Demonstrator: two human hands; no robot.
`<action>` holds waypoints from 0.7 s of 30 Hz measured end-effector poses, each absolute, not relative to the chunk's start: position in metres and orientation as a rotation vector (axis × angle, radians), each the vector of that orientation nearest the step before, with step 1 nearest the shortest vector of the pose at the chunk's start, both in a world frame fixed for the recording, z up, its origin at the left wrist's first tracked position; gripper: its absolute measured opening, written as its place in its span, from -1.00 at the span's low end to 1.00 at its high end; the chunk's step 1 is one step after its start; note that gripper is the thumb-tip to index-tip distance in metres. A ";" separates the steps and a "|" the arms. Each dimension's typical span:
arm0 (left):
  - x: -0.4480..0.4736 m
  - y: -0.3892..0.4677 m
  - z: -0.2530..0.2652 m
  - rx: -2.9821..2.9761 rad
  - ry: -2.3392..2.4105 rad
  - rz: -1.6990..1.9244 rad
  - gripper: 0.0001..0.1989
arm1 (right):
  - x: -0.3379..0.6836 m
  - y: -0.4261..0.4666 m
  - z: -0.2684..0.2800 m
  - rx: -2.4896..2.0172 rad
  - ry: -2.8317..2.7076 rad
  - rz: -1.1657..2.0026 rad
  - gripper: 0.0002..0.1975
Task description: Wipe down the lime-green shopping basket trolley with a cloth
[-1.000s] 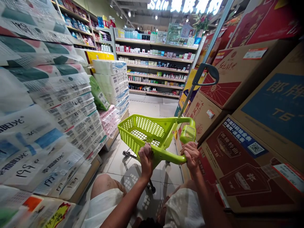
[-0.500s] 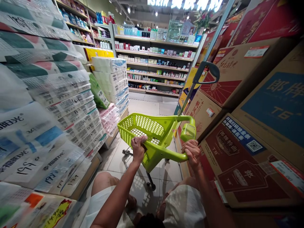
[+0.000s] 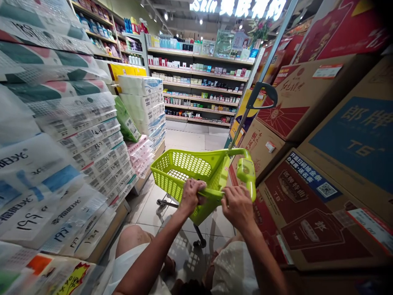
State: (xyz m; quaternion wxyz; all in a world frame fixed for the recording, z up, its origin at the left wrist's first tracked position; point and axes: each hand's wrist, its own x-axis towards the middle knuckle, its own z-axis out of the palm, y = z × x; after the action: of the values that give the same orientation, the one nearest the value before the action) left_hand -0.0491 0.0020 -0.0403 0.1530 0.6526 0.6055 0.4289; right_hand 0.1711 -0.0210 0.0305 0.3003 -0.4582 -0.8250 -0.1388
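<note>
The green shopping cart (image 3: 193, 162) stands at the centre of the frame, its open basket toward the left and its curved handle toward the right. The left hand (image 3: 193, 194) is clamped on the near rim; just beside it, a small gap between, the right hand (image 3: 238, 205) curls over the same edge closer to the handle. So the grip seems settled on both sides, while no goods show in the visible part of the basket; what is left to do cannot be told. Its wheels rest on pale floor tiles (image 3: 188, 134) patterned with shadow. Wrapped paper packs (image 3: 95, 135) pile up at the left of the frame, printed cartons (image 3: 319, 229) at the right. Stocked shelves (image 3: 199, 76) cross the upper centre, below a lit sign (image 3: 238, 7).
</note>
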 end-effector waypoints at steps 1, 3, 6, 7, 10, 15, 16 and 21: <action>-0.050 0.003 -0.040 1.834 1.803 1.221 -0.52 | 0.160 -0.025 0.028 -1.255 -2.199 -0.377 -0.85; -0.056 0.004 -0.043 1.849 1.823 1.211 -0.51 | 0.143 -0.028 0.022 -1.311 -2.201 -0.378 -0.85; -0.069 0.004 -0.050 1.951 1.728 1.201 -0.55 | 0.130 -0.026 0.015 -1.359 -2.169 -0.357 -0.80; -0.074 0.004 -0.053 1.909 1.786 1.208 -0.57 | 0.128 -0.024 0.012 -1.371 -2.161 -0.346 -0.80; -0.086 0.005 -0.061 1.779 1.929 1.207 -0.55 | 0.122 -0.020 0.006 -1.399 -2.158 -0.319 -0.79; -0.098 0.007 -0.068 1.804 1.859 1.226 -0.53 | 0.114 -0.018 -0.003 -1.385 -2.174 -0.328 -0.83; -0.100 0.007 -0.070 1.749 1.919 1.242 -0.53 | 0.113 -0.017 -0.004 -1.385 -2.179 -0.331 -0.83; -0.115 0.006 -0.082 1.764 1.833 1.272 -0.52 | 0.112 -0.015 -0.006 -1.437 -2.187 -0.324 -0.84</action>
State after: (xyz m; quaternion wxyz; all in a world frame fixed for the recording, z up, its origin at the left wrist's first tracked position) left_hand -0.1149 0.0064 -0.0815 0.1483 0.6133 0.6373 0.4423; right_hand 0.1119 -0.0148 -0.0065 0.2500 -0.5276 -0.8031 -0.1191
